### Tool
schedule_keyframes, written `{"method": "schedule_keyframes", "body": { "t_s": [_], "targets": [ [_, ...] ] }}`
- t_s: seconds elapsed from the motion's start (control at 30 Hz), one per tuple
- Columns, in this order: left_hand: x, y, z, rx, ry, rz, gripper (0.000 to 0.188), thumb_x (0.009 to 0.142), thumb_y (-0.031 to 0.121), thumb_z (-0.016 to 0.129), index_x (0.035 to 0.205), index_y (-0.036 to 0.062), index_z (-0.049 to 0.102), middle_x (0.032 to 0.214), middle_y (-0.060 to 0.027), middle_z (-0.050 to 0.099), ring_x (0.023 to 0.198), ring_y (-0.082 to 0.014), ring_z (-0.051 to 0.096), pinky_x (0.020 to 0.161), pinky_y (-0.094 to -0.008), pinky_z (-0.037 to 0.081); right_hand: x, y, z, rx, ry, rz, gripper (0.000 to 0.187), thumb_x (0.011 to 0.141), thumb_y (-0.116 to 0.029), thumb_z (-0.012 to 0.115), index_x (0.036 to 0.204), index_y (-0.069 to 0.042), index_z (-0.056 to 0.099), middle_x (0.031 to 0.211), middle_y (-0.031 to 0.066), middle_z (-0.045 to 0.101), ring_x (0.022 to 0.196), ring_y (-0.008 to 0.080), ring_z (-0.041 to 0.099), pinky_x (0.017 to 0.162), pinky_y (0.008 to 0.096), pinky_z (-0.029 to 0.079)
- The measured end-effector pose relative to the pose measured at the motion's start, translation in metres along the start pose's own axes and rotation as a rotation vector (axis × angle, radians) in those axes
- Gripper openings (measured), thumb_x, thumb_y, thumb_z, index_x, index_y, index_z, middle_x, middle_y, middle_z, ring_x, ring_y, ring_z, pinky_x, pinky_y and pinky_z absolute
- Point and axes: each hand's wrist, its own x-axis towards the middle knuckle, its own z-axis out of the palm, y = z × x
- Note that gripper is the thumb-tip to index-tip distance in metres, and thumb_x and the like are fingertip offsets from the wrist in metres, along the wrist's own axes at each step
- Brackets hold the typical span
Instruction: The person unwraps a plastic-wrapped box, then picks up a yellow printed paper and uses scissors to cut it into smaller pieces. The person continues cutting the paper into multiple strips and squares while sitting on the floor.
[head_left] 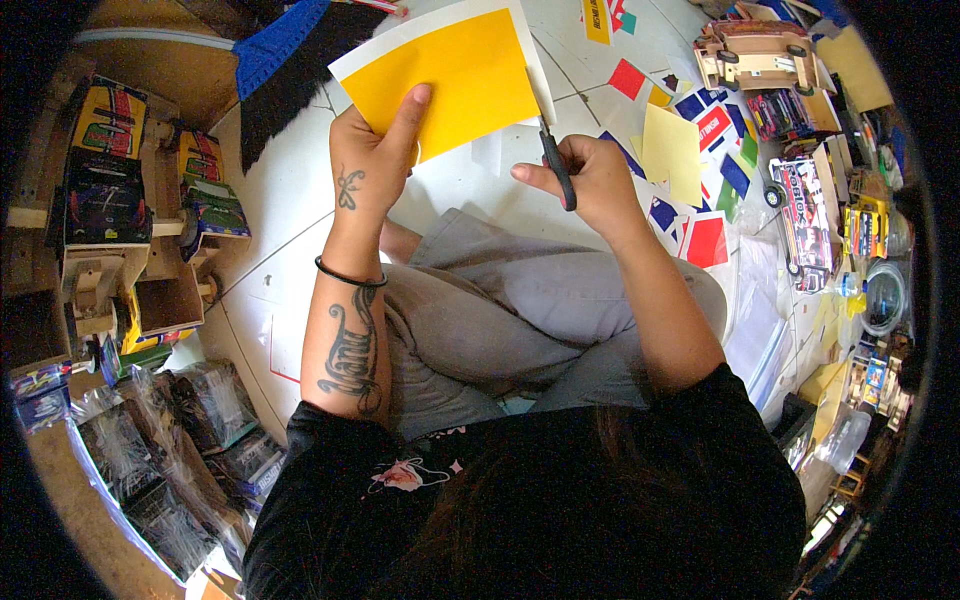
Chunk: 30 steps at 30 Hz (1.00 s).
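My left hand [375, 160] pinches a yellow sheet [470, 75] with a white margin, thumb on top and fingers underneath. The sheet is raised above the floor in front of my crossed legs. In my right hand [600, 185] is a pair of scissors [556, 165] with black handles. Their blades meet the right side of the sheet, along the line between yellow and white. How far the blades are parted is hard to see. Beneath the sheet's lower edge, a small white piece [487, 155] shows.
Coloured paper scraps [627, 78] and a pale yellow sheet [672, 155] lie on the tiles at the right. Wooden toy trucks [800, 215] stand beyond them, with more [110, 170] along the left. A blue-and-black broom head [290, 80] lies at upper left; plastic-wrapped packs [170, 440] sit lower left.
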Motion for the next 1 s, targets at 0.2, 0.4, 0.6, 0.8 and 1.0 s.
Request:
{"method": "schedule_keyframes", "body": {
  "t_s": [0.2, 0.4, 0.6, 0.8, 1.0],
  "targets": [
    [0.0, 0.001, 0.001, -0.049, 0.002, 0.0, 0.032, 0.085, 0.029, 0.063, 0.08, -0.0018, 0.064, 0.062, -0.0022, 0.059, 0.049, -0.0057, 0.05, 0.044, -0.0195, 0.038, 0.001, 0.0, -0.003, -0.003, -0.013, 0.03, 0.059, 0.053, -0.052, 0.08, 0.059, 0.002, 0.057, 0.052, 0.0088, 0.055, 0.048, 0.0166, 0.051, 0.049, 0.0284, 0.043],
    [-0.004, 0.002, 0.005, -0.066, -0.052, -0.035, 0.032, 0.085, 0.029, 0.063, 0.08, -0.0018, 0.064, 0.06, -0.002, 0.059, 0.046, -0.0049, 0.048, 0.041, -0.0187, 0.036, 0.002, 0.003, 0.002, 0.066, 0.06, -0.045, 0.058, 0.053, -0.052, 0.08, 0.057, 0.001, 0.056, 0.051, 0.0076, 0.053, 0.047, 0.016, 0.05, 0.048, 0.0281, 0.042],
    [-0.004, 0.001, 0.009, -0.077, -0.032, -0.012, 0.029, 0.085, 0.028, 0.063, 0.079, 0.0001, 0.063, 0.058, -0.0006, 0.057, 0.043, -0.0047, 0.046, 0.039, -0.0188, 0.034, 0.001, 0.001, -0.003, 0.04, 0.012, 0.022, 0.053, 0.056, -0.048, 0.08, 0.058, -0.001, 0.056, 0.052, 0.0054, 0.052, 0.047, 0.0134, 0.048, 0.047, 0.0258, 0.039],
    [-0.005, 0.004, 0.008, -0.083, -0.075, -0.068, 0.031, 0.085, 0.028, 0.062, 0.083, -0.0024, 0.064, 0.062, -0.0022, 0.06, 0.047, -0.0051, 0.049, 0.041, -0.0185, 0.036, 0.0, 0.001, -0.002, 0.059, 0.028, -0.005, 0.045, 0.061, -0.041, 0.08, 0.062, -0.003, 0.056, 0.051, 0.001, 0.05, 0.046, 0.0096, 0.045, 0.045, 0.0224, 0.035],
    [-0.008, 0.003, 0.015, -0.157, -0.088, -0.037, 0.026, 0.085, 0.027, 0.062, 0.082, 0.0014, 0.064, 0.06, 0.0, 0.058, 0.042, -0.0033, 0.044, 0.037, -0.0184, 0.03, 0.005, 0.004, -0.002, 0.036, 0.071, -0.006, 0.057, 0.053, -0.052, 0.08, 0.057, -0.001, 0.056, 0.051, 0.0067, 0.052, 0.048, 0.0147, 0.049, 0.048, 0.0274, 0.042]
  ]
}}
